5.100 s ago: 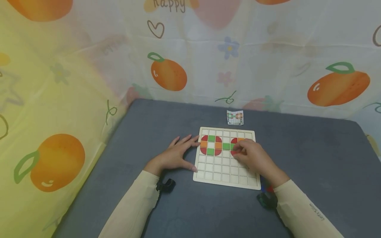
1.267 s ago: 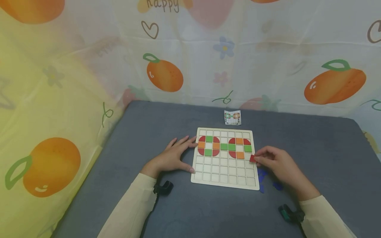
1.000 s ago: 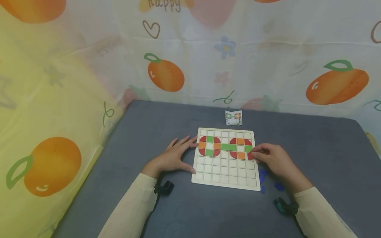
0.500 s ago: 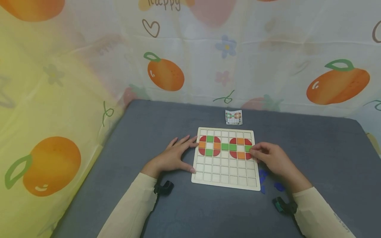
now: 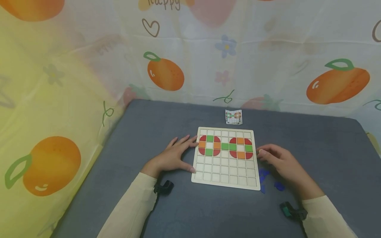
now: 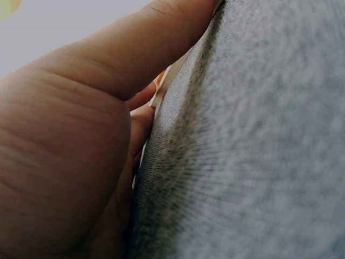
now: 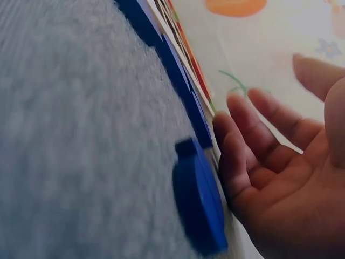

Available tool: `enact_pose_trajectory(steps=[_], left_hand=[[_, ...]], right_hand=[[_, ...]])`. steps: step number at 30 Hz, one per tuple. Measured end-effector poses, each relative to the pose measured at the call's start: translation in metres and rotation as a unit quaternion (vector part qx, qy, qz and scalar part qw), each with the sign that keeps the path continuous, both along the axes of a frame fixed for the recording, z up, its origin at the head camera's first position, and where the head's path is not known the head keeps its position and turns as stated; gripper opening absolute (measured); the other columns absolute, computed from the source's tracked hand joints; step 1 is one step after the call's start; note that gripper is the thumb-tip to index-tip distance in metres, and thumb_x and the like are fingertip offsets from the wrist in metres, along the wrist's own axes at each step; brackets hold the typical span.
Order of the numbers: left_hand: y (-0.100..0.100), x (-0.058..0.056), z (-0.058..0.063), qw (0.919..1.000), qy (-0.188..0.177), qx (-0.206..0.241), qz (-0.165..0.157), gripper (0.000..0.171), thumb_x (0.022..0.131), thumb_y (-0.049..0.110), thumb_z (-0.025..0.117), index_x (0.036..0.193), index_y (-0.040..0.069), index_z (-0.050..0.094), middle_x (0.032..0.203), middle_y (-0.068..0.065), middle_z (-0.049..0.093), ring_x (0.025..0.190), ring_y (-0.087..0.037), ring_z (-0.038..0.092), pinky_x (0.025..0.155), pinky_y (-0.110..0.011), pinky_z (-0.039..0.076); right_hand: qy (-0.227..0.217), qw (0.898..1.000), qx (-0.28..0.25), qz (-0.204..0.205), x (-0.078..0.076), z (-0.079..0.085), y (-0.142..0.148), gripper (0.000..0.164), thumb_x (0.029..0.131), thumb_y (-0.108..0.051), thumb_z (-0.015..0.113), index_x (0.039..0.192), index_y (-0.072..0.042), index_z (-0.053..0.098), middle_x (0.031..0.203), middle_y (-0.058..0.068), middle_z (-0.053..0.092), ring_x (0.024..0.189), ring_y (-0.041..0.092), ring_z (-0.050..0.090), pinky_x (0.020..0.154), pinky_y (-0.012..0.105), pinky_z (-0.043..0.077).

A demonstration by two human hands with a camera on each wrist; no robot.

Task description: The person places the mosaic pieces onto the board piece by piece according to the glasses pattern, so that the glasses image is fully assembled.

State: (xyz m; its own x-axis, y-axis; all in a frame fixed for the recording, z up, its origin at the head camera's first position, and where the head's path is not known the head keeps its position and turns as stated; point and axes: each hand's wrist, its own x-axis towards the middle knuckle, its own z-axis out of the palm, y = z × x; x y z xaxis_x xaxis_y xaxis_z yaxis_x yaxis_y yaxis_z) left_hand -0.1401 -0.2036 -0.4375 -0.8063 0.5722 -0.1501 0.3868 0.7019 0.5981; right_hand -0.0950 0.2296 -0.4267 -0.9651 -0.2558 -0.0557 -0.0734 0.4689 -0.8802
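**Blue tiles at about 6 o'clock from your right fingertips**

Take 12 as the far edge of the grey tabletop (image 5: pixel 190 211). Your right hand (image 5: pixel 282 162) hangs just beside the 3 o'clock edge of the pale grid board (image 5: pixel 224 170), its fingers loosely bent; neither the head view nor the right wrist view shows anything in its grasp. The blue tiles (image 5: pixel 262 174) lie off the board, in a cluster close along its right edge, strung out roughly from 12 to 6. A lone rounded blue tile (image 5: pixel 279 186) sits a little apart, at about 5 o'clock from the same fingertips. Outlines in the cluster are small and run together, so you can't fairly judge each tile's own long axis. Your right hand is clearly the nearer one: the whole board lies between the tiles and your left hand (image 5: pixel 175 155).

That left hand is at the 9 o'clock edge, thumb and fingers spread, touching the board's side and gripping nothing.

On the board's far half are two red-cornered rings. The left ring (image 5: pixel 217 146) has green at its 12 and 6, orange at its 3 and 9; the right ring (image 5: pixel 241 155) swaps those colours. A green square (image 5: pixel 225 146) bridges them. Just past the board's 12 o'clock edge lies a small printed card (image 5: pixel 233 117) with a similarly coloured pattern.
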Motion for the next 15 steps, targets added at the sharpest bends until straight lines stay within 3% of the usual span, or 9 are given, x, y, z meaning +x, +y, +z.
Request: enact_pose_trajectory(steps=[6, 11, 15], left_hand=[[0.0, 0.0, 0.0, 1.0, 0.0, 0.005, -0.001, 0.112, 0.076, 0.064, 0.095, 0.169, 0.027, 0.044, 0.179, 0.011, 0.019, 0.165, -0.016, 0.005, 0.128, -0.052, -0.006], [0.0, 0.0, 0.0, 1.0, 0.001, 0.005, -0.001, 0.112, 0.076, 0.064, 0.095, 0.169, 0.026, 0.045, 0.179, 0.011, 0.019, 0.165, -0.016, 0.005, 0.128, -0.052, -0.007], [0.0, 0.0, 0.0, 1.0, 0.001, 0.004, -0.003, 0.112, 0.076, 0.065, 0.095, 0.169, 0.026, 0.045, 0.179, 0.01, 0.019, 0.165, -0.016, 0.005, 0.128, -0.052, -0.007]], right_hand=[[0.016, 1.0, -0.003, 0.008, 0.007, -0.002, 0.011, 0.035, 0.118, -0.024, 0.054, 0.135, 0.003, 0.068, 0.123, 0.015, 0.072, 0.109, 0.016, 0.068, 0.089, 0.022, 0.054], [-0.008, 1.0, 0.011, 0.016, 0.012, -0.006, 0.016, 0.033, 0.111, -0.024, 0.069, 0.134, -0.001, 0.07, 0.122, 0.012, 0.072, 0.106, 0.02, 0.067, 0.086, 0.025, 0.054], [0.017, 0.998, 0.057, 0.036, 0.013, -0.008, 0.015, 0.031, 0.102, -0.019, 0.082, 0.128, -0.004, 0.074, 0.117, 0.006, 0.071, 0.099, 0.022, 0.064, 0.081, 0.03, 0.055]])
